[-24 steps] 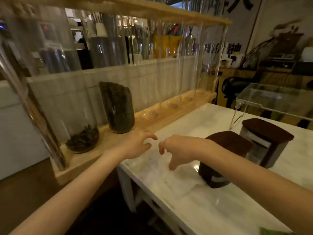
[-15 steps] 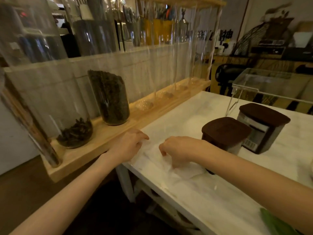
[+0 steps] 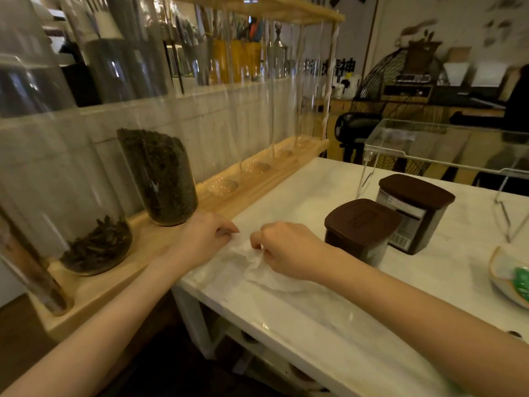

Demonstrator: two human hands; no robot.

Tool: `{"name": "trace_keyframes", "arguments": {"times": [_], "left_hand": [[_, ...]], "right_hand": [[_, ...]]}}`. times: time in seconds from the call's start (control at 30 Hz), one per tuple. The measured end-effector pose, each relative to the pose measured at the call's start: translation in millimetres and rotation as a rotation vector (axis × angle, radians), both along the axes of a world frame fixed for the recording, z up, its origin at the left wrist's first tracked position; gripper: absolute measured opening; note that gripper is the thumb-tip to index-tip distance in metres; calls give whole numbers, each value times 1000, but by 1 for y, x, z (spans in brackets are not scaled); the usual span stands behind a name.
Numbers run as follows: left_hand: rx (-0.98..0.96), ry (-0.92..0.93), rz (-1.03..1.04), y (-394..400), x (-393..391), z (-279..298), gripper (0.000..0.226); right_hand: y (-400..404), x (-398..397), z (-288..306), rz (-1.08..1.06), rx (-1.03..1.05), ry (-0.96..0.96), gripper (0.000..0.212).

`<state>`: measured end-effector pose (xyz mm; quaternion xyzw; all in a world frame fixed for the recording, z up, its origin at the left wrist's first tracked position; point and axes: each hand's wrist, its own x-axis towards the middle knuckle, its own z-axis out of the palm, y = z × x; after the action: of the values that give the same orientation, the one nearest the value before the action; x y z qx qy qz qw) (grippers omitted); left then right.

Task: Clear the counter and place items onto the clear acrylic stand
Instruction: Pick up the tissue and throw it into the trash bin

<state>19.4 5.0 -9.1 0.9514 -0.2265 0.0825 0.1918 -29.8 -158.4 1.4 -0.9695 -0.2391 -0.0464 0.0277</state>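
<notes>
Two hands work at the centre of the frame: the left hand (image 3: 204, 239) and the right hand (image 3: 282, 250) each pinch a crumpled white tissue (image 3: 252, 267) lying on the white marble tabletop (image 3: 329, 310). Right of them stand two brown-lidded canisters, the nearer canister (image 3: 359, 227) just beside the right forearm and the farther canister (image 3: 415, 210) just behind it. The clear acrylic stand (image 3: 446, 144) sits at the upper right, bare on top. At left, a wooden rack (image 3: 243, 193) holds glass tubes; two contain dark leaves. A dish (image 3: 506, 279) with something green shows at the right edge. The room behind is dim and cluttered.
</notes>
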Motion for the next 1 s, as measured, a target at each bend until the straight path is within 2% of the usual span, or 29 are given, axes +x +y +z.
{"name": "trace_keyframes", "arguments": {"times": [0.27,0.47,0.63,0.83,1.0], "left_hand": [[-225,-145,-123,-27,-45,56,18],[-335,-179,-240,-71,-107,71,20],[-422,-63,-368,-117,-182,61,24],[-396,123,-630,-155,-268,29,33],[-319,238,-718,-181,-321,-8,29]], "right_hand": [[-29,-56,52,-52,291,-149,29],[-75,-134,76,-207,431,-215,26],[-113,-225,72,-445,459,-230,26],[-140,-328,49,-662,516,-231,26],[-158,-398,15,-783,616,-141,25]]}}
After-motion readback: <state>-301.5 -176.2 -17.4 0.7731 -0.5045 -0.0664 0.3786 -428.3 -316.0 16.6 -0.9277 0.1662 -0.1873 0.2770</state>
